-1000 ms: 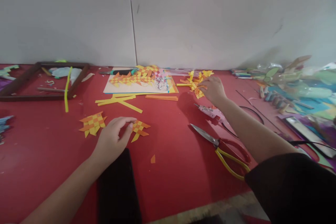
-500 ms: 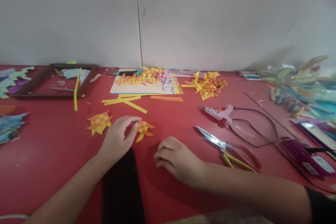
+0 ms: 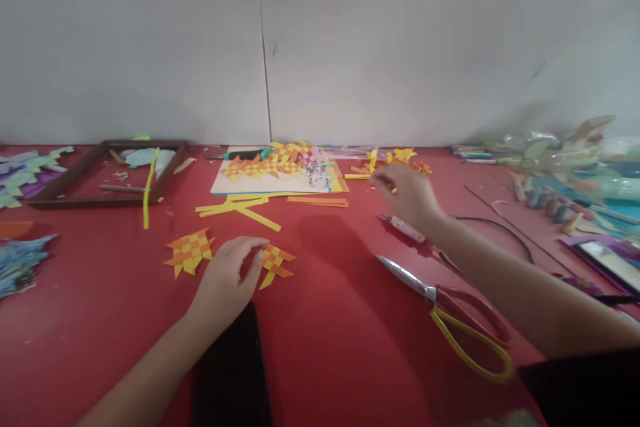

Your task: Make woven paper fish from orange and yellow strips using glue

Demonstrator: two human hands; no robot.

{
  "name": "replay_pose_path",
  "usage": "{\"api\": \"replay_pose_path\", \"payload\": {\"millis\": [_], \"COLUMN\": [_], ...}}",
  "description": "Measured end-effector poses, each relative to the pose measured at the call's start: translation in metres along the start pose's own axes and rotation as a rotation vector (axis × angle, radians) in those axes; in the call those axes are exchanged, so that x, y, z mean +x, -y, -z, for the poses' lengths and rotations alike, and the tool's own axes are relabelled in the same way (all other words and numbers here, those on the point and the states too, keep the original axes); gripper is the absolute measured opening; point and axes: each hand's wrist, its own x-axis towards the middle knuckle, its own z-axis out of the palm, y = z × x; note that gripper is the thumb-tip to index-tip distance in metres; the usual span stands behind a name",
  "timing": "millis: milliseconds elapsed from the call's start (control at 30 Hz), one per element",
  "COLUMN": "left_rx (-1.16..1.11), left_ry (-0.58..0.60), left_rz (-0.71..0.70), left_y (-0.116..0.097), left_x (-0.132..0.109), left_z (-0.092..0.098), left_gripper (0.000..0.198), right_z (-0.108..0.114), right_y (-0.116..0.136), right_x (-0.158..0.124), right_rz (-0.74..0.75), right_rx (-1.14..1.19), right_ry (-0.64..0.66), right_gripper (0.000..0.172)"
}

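Note:
My left hand (image 3: pixel 227 277) pinches the edge of a small woven paper fish (image 3: pixel 275 263) in orange and yellow between thumb and forefinger, with the fish lying on the red table. A second woven paper fish (image 3: pixel 191 250) rests just left of that hand. Under my left wrist lies a flat black phone-like slab (image 3: pixel 233 373). My right hand (image 3: pixel 410 193) is stretched over the table beside the orange and yellow paper scraps (image 3: pixel 400 156), partly covering them; its fingers are blurred. Large scissors (image 3: pixel 407 277) with red and yellow handles lie below my right forearm.
A pink glue gun (image 3: pixel 407 229) is partly hidden by my right arm, its cord trailing right. Yellow strips (image 3: pixel 233 205) and orange strips (image 3: pixel 317 201) lie before a board (image 3: pixel 245 181) bearing woven paper. A brown frame (image 3: pixel 90 202) stands left; craft supplies crowd the right.
My right hand has moved forward and right, from the table's middle to the paper scraps. My left hand keeps its pinch on the fish. The camera view has tilted up slightly.

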Motion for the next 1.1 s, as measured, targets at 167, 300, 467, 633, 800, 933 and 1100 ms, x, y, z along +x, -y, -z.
{"api": "replay_pose_path", "payload": {"millis": [167,300,467,633,800,933,1100], "left_rx": [0.106,0.162,0.206,0.238,0.209,0.128,-0.068], "left_ry": [-0.001,0.050,0.163,0.250,0.292,0.284,0.256], "left_rz": [-0.032,-0.088,-0.153,-0.153,-0.155,-0.146,-0.068], "left_y": [0.004,0.004,-0.003,-0.026,-0.050,-0.053,-0.050], "left_x": [-0.002,-0.004,-0.004,-0.004,-0.002,-0.002,-0.003], "left_z": [-0.007,-0.011,-0.008,-0.014,-0.032,-0.037,-0.032], "left_gripper": [0.033,0.037,0.027,0.027,0.030,0.028,0.031], "right_z": [0.006,-0.001,0.018,0.029,-0.010,-0.050,-0.072], "right_y": [-0.074,-0.069,-0.038,-0.026,-0.008,0.016,0.029], "right_x": [0.036,0.028,-0.002,-0.014,0.027,0.063,0.079], "right_rz": [-0.102,-0.073,-0.063,-0.063,0.011,0.071,0.088], "right_rx": [-0.145,-0.177,-0.111,-0.045,-0.053,-0.077,-0.078], "right_ry": [0.099,0.159,0.130,0.165,0.279,0.328,0.350], "right_gripper": [0.027,0.026,0.024,0.022,0.026,0.031,0.034]}}
